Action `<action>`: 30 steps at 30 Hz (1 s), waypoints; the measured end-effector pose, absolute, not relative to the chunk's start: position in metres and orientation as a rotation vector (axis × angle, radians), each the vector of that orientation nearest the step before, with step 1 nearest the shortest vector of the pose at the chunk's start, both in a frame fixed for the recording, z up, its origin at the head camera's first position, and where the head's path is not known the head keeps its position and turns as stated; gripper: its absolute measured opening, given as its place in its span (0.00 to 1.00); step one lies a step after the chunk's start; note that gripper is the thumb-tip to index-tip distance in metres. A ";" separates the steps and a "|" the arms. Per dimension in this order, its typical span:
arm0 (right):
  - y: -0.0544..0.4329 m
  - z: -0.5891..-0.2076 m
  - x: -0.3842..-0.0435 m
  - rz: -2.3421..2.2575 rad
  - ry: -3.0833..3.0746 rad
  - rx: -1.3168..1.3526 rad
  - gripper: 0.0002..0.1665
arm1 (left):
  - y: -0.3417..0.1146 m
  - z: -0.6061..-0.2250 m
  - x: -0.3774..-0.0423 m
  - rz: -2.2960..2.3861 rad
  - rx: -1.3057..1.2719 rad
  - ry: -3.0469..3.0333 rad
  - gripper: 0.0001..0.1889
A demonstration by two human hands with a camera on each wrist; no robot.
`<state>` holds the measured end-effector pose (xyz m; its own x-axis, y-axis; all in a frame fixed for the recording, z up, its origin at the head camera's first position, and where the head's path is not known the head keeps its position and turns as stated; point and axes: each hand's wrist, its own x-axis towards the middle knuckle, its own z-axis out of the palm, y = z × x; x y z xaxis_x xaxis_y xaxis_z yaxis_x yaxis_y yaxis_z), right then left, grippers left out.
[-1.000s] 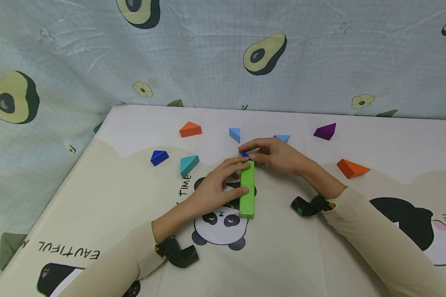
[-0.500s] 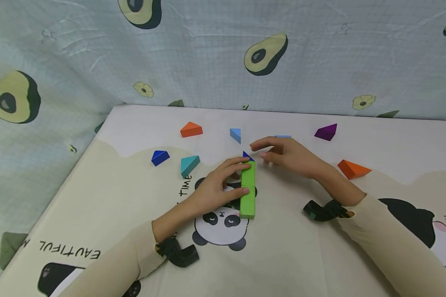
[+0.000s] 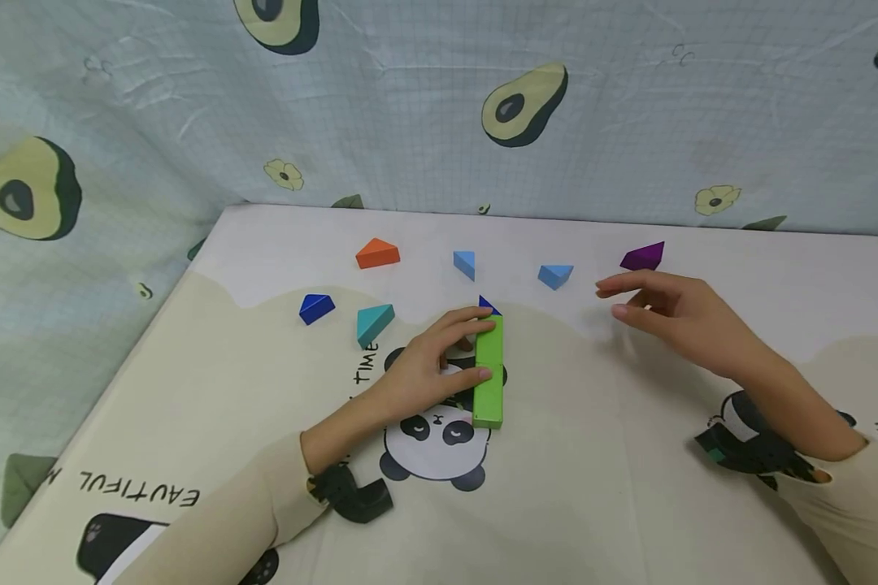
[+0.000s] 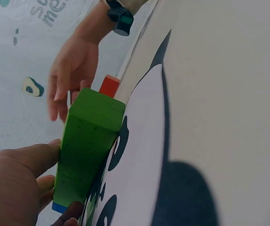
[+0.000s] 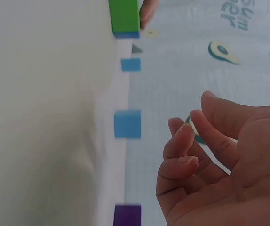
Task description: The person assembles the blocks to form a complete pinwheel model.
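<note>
Two green blocks (image 3: pixel 488 390) lie end to end in a row, with a dark blue triangular block (image 3: pixel 488 306) at their far end. My left hand (image 3: pixel 432 357) rests on the row from the left: the thumb touches the top near the joint between the green blocks, and the fingertips lie near the blue block. In the left wrist view the green row (image 4: pixel 88 136) stands close beside the thumb. My right hand (image 3: pixel 676 317) is in the air at the right with loosely bent fingers and nothing in them. A purple triangular block (image 3: pixel 642 256) lies just beyond its fingertips.
Across the far part of the table lie an orange block (image 3: pixel 377 253), two light blue blocks, one (image 3: pixel 464 264) left of the other (image 3: pixel 555 275), a dark blue block (image 3: pixel 316 308) and a teal block (image 3: pixel 374 323). A patterned cloth (image 3: pixel 410 106) hangs behind the table edge.
My right hand has let go of the dark blue triangular block and moved away to the right, past the light blue block. My left hand has stayed on the green blocks.
</note>
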<state>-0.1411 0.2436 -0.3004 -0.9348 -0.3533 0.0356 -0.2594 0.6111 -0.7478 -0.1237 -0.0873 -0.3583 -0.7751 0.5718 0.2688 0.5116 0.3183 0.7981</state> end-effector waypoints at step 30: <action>0.335 -0.324 -0.108 -1.043 2.882 -0.127 0.24 | -0.086 -0.358 -0.124 1.494 0.993 2.479 0.26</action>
